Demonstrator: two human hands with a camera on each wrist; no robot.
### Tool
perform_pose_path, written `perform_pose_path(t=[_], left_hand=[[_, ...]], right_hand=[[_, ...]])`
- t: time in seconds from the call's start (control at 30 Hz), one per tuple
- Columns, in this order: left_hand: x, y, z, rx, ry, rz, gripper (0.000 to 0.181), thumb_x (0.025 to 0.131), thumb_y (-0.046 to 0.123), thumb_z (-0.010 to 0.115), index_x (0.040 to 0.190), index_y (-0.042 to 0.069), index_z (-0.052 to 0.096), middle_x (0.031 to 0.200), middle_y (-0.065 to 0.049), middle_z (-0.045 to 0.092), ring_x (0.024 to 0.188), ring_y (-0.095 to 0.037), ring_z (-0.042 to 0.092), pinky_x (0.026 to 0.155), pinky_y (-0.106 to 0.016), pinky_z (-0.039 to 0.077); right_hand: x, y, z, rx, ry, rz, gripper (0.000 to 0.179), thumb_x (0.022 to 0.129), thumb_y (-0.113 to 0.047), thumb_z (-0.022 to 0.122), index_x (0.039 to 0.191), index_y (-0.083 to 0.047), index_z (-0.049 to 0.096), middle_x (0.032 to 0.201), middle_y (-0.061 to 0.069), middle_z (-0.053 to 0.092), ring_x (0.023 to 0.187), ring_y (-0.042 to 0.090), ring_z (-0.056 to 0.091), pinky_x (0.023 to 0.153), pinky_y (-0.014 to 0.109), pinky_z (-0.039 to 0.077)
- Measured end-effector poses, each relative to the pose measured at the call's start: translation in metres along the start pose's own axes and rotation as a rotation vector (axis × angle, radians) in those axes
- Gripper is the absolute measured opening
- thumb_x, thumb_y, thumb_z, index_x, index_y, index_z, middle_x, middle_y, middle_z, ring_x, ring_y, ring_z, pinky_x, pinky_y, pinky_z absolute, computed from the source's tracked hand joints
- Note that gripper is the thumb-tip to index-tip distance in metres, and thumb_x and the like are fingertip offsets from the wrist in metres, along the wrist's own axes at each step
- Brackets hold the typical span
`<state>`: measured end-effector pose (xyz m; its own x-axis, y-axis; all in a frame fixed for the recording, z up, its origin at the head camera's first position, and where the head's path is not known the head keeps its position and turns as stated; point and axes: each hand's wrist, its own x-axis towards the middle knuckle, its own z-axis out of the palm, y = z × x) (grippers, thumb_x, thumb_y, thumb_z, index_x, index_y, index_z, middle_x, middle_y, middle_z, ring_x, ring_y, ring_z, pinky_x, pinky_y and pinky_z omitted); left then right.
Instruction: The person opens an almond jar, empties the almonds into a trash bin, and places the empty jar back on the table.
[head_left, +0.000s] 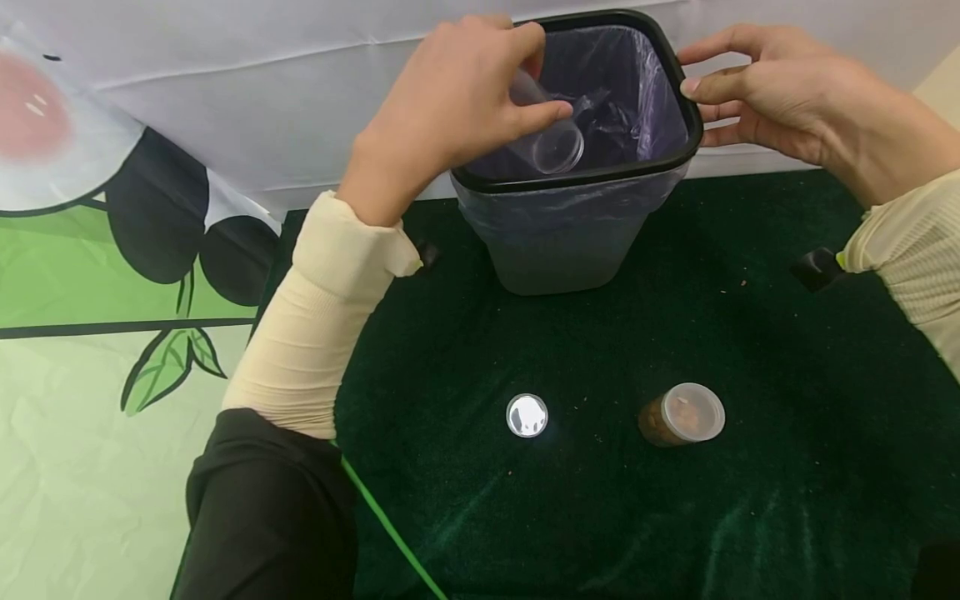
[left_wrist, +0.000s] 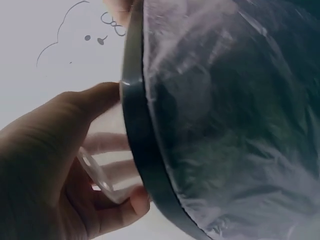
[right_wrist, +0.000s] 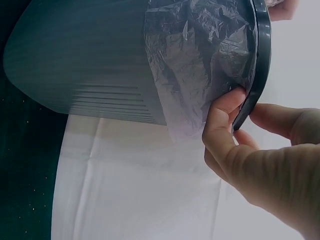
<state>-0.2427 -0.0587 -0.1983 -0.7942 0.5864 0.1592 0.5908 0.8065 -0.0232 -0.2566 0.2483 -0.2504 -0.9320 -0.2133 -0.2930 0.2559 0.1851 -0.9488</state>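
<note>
At the far side of the table a grey trash bin stands with a black rim and a thin purple plastic liner. My left hand grips a clear plastic cup, tipped mouth-down over the near left part of the bin's opening. Fingers show through the cup wall in the left wrist view. At the bin's right edge, my right hand pinches the black rim, thumb on one side and fingers against the liner on the other.
A small clear tub with a translucent lid and brown contents sits tilted on the dark green cloth. Left of it lies a shiny round disc. A green cord runs by my left sleeve. White fabric hangs behind the bin.
</note>
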Motion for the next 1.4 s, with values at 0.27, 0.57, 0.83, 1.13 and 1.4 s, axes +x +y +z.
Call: perform_pose_path(t=[0.27,0.57,0.83,1.13,1.4], left_hand=[[-0.002,-0.001,-0.001,0.048,0.031,-0.011,0.056,0.095,0.056,0.052,0.126,0.009,0.058,0.119,-0.01,0.063,0.086,-0.022,0.053,0.083,-0.035,0.051],[-0.002,-0.002,-0.001,0.063,0.056,-0.006,0.056,0.096,0.054,0.052,0.129,0.009,0.057,0.119,-0.012,0.062,0.089,-0.025,0.057,0.089,-0.038,0.054],[-0.006,-0.005,0.004,0.037,0.072,0.042,0.052,0.095,0.05,0.057,0.127,0.008,0.055,0.123,-0.012,0.058,0.1,-0.026,0.053,0.097,-0.039,0.048],[-0.013,-0.015,0.007,0.025,0.126,0.181,0.039,0.093,0.025,0.068,0.125,0.009,0.054,0.129,-0.016,0.051,0.121,-0.032,0.046,0.111,-0.039,0.039],[-0.012,-0.016,0.01,0.152,0.188,0.24,0.046,0.097,0.026,0.061,0.137,0.01,0.044,0.134,-0.016,0.051,0.126,-0.032,0.045,0.113,-0.037,0.042]], right_hand=[[0.002,0.0,0.001,0.007,-0.005,-0.011,0.061,0.094,-0.019,0.064,0.148,-0.024,0.036,0.124,0.001,0.046,0.099,0.017,0.058,0.075,0.028,0.055],[0.002,-0.002,0.0,0.001,-0.017,-0.022,0.06,0.095,-0.018,0.062,0.148,-0.023,0.036,0.123,0.002,0.047,0.096,0.016,0.06,0.074,0.027,0.056],[-0.002,0.004,-0.002,-0.024,-0.024,-0.042,0.059,0.096,-0.016,0.061,0.149,-0.021,0.035,0.123,-0.001,0.045,0.095,0.016,0.059,0.072,0.026,0.056],[-0.003,0.007,0.002,-0.045,-0.019,-0.048,0.06,0.096,-0.019,0.061,0.149,-0.022,0.033,0.123,-0.002,0.045,0.097,0.016,0.059,0.073,0.026,0.056],[-0.005,0.006,0.0,-0.028,-0.024,-0.057,0.057,0.095,-0.017,0.062,0.146,-0.021,0.035,0.122,0.001,0.045,0.094,0.015,0.061,0.073,0.026,0.056]])
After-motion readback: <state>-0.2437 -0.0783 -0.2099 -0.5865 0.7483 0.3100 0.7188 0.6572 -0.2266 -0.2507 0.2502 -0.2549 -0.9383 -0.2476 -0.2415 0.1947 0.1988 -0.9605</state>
